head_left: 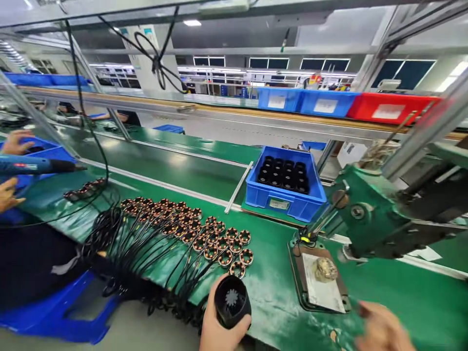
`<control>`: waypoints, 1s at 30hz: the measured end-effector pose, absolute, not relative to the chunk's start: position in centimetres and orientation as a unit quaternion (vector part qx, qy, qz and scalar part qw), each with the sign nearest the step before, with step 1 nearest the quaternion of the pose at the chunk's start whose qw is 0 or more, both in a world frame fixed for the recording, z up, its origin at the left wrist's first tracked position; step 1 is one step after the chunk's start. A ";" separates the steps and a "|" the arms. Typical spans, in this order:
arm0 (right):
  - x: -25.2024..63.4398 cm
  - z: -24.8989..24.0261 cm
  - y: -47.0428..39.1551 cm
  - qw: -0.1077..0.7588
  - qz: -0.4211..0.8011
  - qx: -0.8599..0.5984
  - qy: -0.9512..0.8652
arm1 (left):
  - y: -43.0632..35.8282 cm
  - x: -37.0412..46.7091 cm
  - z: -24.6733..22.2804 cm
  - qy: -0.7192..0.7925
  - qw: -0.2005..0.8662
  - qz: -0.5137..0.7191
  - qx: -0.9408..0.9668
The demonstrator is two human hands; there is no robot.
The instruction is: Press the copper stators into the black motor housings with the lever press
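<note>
My left hand (219,324) is wrapped round a black cylindrical motor housing (234,312), its open end tilted up toward me. Inside it a grey toothed shape shows. Just beyond stand several motor stators (210,251) with copper windings, their black cables (146,253) trailing toward the table's near edge. Low on the right is my right hand (382,329), smeared by motion, so its fingers cannot be made out. It is nearest to the metal base plate (303,292) of a green press (369,209). A lumpy yellowish block (324,269) sits on a white sheet on that plate.
A blue bin (283,207) of black housings stands at the back. Blue bins (280,100) and a red bin (395,108) line the shelf. On the left, another person's hand (18,143) shows beside a blue electric screwdriver (36,165). A black cable (78,83) hangs down.
</note>
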State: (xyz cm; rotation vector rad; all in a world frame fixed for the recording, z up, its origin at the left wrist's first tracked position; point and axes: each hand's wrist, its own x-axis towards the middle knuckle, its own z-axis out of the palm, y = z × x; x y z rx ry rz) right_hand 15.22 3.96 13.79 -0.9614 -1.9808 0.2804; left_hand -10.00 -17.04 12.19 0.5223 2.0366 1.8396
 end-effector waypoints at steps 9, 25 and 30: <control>-9.5 11.4 3.7 0.128 0.192 -0.326 -0.917 | -23.2 -14.7 11.7 0.734 0.117 0.648 0.168; -11.3 10.9 1.7 0.051 0.101 -0.456 -0.883 | -31.9 -17.9 11.1 0.727 0.134 0.673 -0.006; -12.8 10.5 2.1 0.054 0.144 -0.465 -0.872 | -33.1 -17.3 11.4 0.726 0.118 0.677 -0.009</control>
